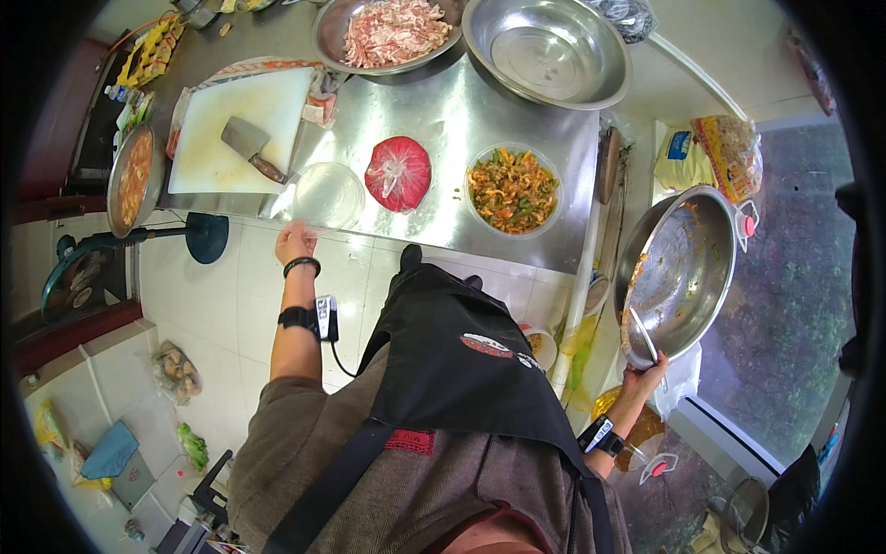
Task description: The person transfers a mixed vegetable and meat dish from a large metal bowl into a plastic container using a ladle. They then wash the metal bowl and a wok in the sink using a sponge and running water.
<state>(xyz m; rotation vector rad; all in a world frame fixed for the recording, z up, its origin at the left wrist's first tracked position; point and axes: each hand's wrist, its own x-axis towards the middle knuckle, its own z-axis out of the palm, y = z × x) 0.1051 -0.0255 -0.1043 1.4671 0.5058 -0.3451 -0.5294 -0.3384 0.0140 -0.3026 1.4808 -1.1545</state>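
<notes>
My left hand (296,242) is at the front edge of the steel table, its fingers on a sheet of clear plastic wrap. The wrap reaches a round, clear plastic container or lid (329,196). Far to the right, my right hand (646,374) grips the rim of a large, tilted steel basin (682,277) with orange food residue; a light-coloured utensil (644,334) lies against its rim by the hand. Between my hands on the table are a red bowl or bundle under knotted clear plastic (398,173) and a round container of cooked mixed vegetables (513,189).
A cleaver (247,142) lies on a white cutting board (239,131). Behind stand a steel bowl of sliced raw meat (396,34) and a steel basin (547,52). A pan of red food (135,181) overhangs the left edge. An oil jug (640,436) stands low right.
</notes>
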